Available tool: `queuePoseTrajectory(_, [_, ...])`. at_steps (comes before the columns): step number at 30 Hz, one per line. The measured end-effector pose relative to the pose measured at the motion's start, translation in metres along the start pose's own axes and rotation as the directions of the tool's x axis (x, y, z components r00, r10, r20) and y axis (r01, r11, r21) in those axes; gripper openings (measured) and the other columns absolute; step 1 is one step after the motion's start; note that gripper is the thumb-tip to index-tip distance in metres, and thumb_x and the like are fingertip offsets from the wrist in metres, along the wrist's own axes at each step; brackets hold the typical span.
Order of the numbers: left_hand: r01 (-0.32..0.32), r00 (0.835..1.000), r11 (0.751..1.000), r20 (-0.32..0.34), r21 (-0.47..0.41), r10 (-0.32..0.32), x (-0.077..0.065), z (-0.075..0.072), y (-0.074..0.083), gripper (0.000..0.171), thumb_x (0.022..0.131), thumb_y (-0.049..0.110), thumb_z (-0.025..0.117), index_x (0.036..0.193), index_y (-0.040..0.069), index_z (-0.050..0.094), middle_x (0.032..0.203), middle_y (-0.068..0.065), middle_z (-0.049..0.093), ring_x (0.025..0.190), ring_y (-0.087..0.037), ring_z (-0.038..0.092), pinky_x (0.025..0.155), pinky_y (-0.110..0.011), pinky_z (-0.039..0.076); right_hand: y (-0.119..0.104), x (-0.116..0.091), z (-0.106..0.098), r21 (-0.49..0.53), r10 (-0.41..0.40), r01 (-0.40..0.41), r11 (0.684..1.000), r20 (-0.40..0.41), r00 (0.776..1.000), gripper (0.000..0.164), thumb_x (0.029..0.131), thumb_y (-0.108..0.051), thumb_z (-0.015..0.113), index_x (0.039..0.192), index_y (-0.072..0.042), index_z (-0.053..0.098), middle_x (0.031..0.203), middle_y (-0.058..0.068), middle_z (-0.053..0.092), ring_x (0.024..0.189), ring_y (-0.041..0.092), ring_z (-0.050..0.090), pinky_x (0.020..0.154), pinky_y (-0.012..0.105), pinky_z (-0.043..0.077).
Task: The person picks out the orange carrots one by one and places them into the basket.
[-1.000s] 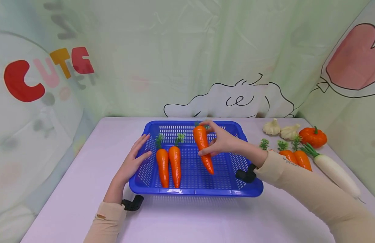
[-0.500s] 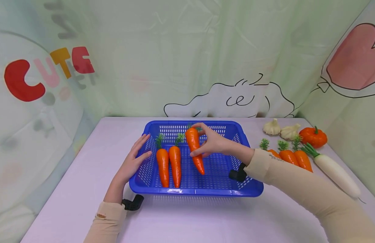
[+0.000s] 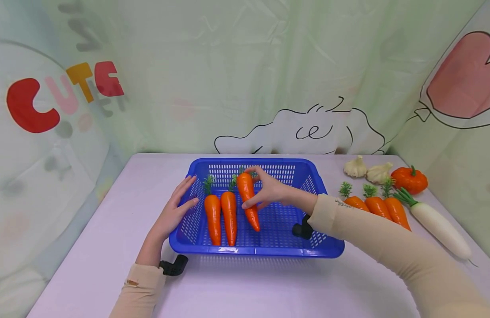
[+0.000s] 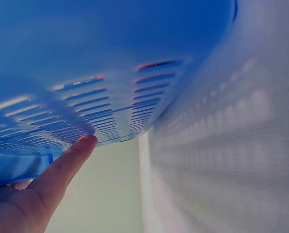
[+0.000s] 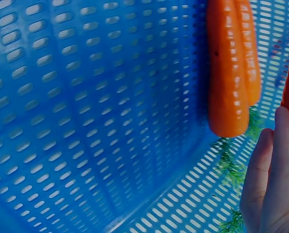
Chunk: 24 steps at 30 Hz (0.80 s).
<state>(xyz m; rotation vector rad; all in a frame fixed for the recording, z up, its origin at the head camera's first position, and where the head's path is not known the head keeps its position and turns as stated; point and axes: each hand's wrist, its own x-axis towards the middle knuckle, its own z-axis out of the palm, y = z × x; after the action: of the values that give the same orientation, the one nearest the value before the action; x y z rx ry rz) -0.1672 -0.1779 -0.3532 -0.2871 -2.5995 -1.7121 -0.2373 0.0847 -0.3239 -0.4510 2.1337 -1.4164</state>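
My right hand point(image 3: 268, 189) pinches an orange carrot point(image 3: 247, 187) between thumb and fingers, above the floor of a blue perforated basket point(image 3: 257, 251). The carrot tilts, with its tip toward the basket's front; the fingers partly cover its green top. Just left of it, two carrots, a left one point(image 3: 212, 216) and a right one point(image 3: 229, 216), lie side by side in the basket, tips forward. Along the basket's left side rests my left hand point(image 3: 174, 210), its fingers fairly straight. In the left wrist view a digit of the left hand point(image 4: 52, 184) touches the slotted wall.
On the table point(image 3: 110, 247) right of the basket lie more carrots point(image 3: 378, 206), partly behind the right sleeve. Near them are a white radish point(image 3: 439, 229), an orange pumpkin point(image 3: 409, 179) and two garlic bulbs, one at the left point(image 3: 355, 167) and one at the right point(image 3: 379, 172).
My right hand has carried its carrot leftward and slightly toward the basket's front, closer to the two lying carrots. The left hand and the basket have stayed in place.
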Motion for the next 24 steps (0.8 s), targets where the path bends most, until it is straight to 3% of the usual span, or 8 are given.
queuePoseTrajectory(3, [0.007, 1.000, 1.000, 0.007, -0.002, -0.007, -0.004, 0.000, 0.013, 0.056, 0.093, 0.011, 0.047, 0.145, 0.007, 0.024, 0.151, -0.014, 0.010, 0.137, -0.036, 0.006, 0.102, -0.065, 0.008, 0.004, 0.003, 0.002, -0.012, 0.012, -0.012, 1.000, -0.004, 1.000, 0.085, 0.070, -0.003, 0.077, 0.134, -0.016, 0.024, 0.132, 0.023, 0.027, 0.104, 0.041, 0.050, 0.069, 0.050, 0.053])
queuePoseTrajectory(11, [-0.012, 1.000, 1.000, -0.004, 0.004, 0.012, 0.008, -0.001, -0.021, 0.055, 0.094, 0.018, 0.049, 0.145, 0.020, 0.028, 0.152, -0.004, 0.012, 0.139, -0.029, 0.007, 0.103, -0.064, 0.008, 0.011, 0.008, 0.009, -0.039, 0.022, -0.022, 0.999, 0.003, 1.000, 0.086, 0.069, -0.002, 0.077, 0.134, -0.013, 0.022, 0.132, 0.025, 0.028, 0.104, 0.042, 0.051, 0.065, 0.047, 0.054])
queuePoseTrajectory(24, [-0.015, 1.000, 1.000, -0.005, -0.003, 0.015, 0.008, -0.001, -0.021, 0.055, 0.094, 0.016, 0.048, 0.145, 0.021, 0.029, 0.152, -0.003, 0.012, 0.139, -0.028, 0.007, 0.103, -0.063, 0.007, 0.024, 0.018, 0.016, -0.059, 0.077, -0.078, 0.995, -0.021, 0.997, 0.084, 0.068, -0.004, 0.079, 0.132, -0.012, 0.025, 0.130, 0.023, 0.033, 0.105, 0.039, 0.050, 0.063, 0.044, 0.055])
